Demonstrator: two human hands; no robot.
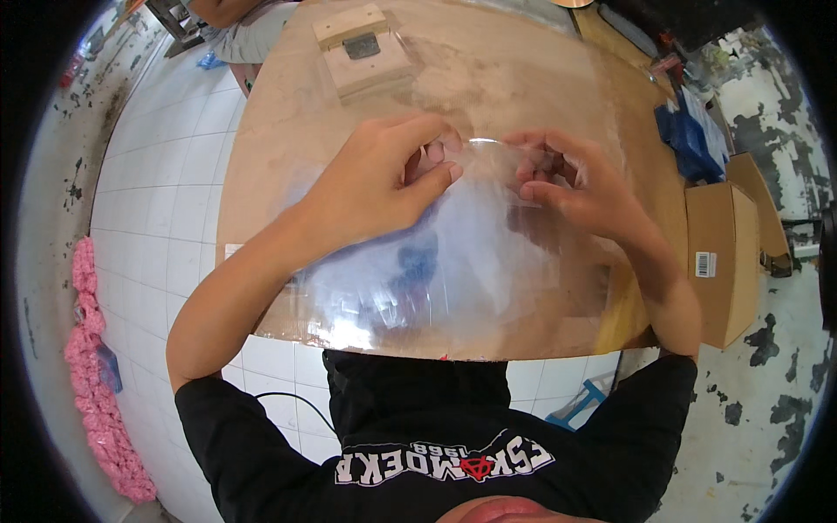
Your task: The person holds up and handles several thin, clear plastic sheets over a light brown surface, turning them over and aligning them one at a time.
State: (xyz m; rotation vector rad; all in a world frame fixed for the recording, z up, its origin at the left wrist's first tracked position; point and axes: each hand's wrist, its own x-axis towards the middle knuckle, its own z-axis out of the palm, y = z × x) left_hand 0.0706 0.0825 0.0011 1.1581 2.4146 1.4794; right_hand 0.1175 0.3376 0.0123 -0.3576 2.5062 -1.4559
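- Clear plastic sheet (453, 261), glossy and see-through, lies spread over the near half of the wooden table (261, 157); its far edge is lifted at the middle, between the two hands; its near edge reaches the table's front rim, just before the person's black shirt (418, 410).
- The left hand (375, 187) is curled nearly closed; its thumb and forefinger pinch the raised edge of the sheet, the other fingers folded in behind; the forearm lies on top of the sheet.
- The right hand (575, 187) is likewise bent in, fingertips gathered on the same edge just beside the left hand; the film covers part of the fingers, so whether the grip is a full pinch I cannot tell; the two hands are near each other but apart.
- A small wooden block fixture (362, 48) with a dark metal plate on top stands at the far side of the table, well apart from the hands.
- A cardboard box (728, 261) stands off the table's right edge; a blue crate (697, 139) sits beyond it.
- White floor tiles (166, 192) run along the left; a pink cloth (96, 383) lies heaped at the far left on them.
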